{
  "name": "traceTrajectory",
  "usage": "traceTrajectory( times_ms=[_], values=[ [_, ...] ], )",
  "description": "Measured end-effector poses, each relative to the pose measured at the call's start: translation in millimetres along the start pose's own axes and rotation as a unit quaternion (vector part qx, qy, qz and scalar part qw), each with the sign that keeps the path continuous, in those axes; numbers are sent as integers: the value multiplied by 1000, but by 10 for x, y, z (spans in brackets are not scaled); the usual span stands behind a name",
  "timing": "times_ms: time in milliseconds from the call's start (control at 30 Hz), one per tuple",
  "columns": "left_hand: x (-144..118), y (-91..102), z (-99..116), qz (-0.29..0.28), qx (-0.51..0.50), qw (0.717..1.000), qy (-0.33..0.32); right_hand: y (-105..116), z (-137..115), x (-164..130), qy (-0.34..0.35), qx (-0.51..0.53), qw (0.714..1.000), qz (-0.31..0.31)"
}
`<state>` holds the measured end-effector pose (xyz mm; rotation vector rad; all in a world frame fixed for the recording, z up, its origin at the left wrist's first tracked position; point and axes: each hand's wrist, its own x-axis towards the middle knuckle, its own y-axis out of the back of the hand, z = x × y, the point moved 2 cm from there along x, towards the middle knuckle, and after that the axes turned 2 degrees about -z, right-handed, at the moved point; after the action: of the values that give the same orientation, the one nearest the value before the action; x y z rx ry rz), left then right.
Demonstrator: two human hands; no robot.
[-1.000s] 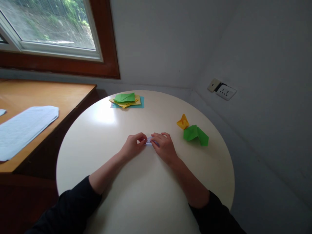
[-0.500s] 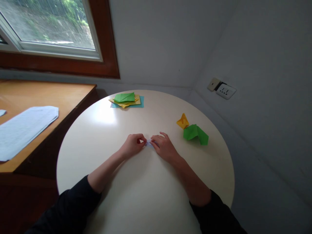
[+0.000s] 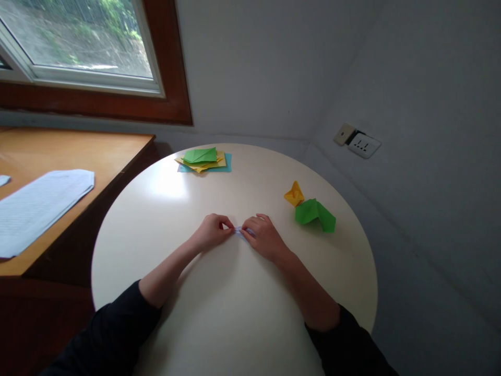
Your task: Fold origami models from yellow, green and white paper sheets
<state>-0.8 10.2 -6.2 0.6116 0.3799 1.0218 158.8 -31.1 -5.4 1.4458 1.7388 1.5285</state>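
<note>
Between my hands, over the middle of the round white table point(image 3: 235, 313), is a small piece of pale lilac folded paper point(image 3: 238, 231). My left hand point(image 3: 213, 231) pinches its left end between thumb and forefinger. On its right end, my right hand point(image 3: 263, 235) closes with thumb and fingertips, hiding much of that side. The paper's exact shape is too small and covered to make out. To the right of my right hand lie a folded orange paper piece point(image 3: 295, 194) and a bent green paper piece point(image 3: 313, 211), close together.
At the table's far edge sits a pile of folded paper, green point(image 3: 200, 155) on top, with yellow and blue sheets below. A wooden desk point(image 3: 117, 149) at the left bears white printed sheets point(image 3: 47, 203). A wall socket point(image 3: 364, 145) is on the right.
My hands stay at the same spot on the paper, with only slight finger movement. The other paper pieces have not moved.
</note>
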Motion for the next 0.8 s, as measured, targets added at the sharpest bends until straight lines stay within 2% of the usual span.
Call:
traceTrajectory(
  times_ms=[233,367,533,800],
  values=[
    [-10,27,36,-5,25,1000,4,76,-76,2,-26,17,999,-40],
    [-11,41,26,-16,16,1000,-7,149,-105,0,-63,80,993,-68],
    [-1,34,1,-47,-18,999,4,137,-51,-23,-114,205,966,-104],
    [35,10,-60,-53,-103,993,-6,79,-10,-40,-131,250,953,-108]
  ],
)
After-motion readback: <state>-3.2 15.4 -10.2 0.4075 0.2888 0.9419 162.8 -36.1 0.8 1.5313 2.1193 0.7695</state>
